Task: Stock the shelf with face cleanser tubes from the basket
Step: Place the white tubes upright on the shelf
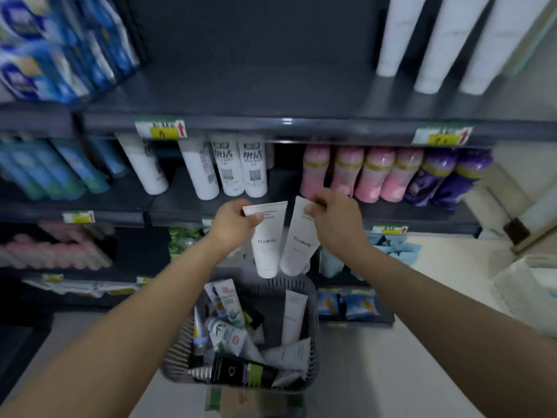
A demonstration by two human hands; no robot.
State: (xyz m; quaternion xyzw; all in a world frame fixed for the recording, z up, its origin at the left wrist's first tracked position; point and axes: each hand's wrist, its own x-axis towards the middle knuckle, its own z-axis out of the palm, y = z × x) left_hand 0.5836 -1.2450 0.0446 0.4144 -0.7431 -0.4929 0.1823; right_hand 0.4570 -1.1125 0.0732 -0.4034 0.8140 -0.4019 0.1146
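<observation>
Two white tubes are held cap-down just above the far rim of the grey basket (pixel 315 315). The left tube (pixel 267 247) is pinched at its crimped end by the fingers (pixel 255 219) of the left hand (pixel 232 221). The right tube (pixel 300 247) is pinched likewise by the right hand (pixel 337 221). More tubes (pixel 230 301) are heaped inside the basket.

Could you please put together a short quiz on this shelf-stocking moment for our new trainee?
1. True or false: the left hand holds the left tube and the right hand holds the right tube.
2. What word is printed on both held tubes?
3. The basket is: A) on a shelf B) below the hands C) hanging from an arm.
Key: 1 true; 2 FLORAL; 3 B.
</observation>
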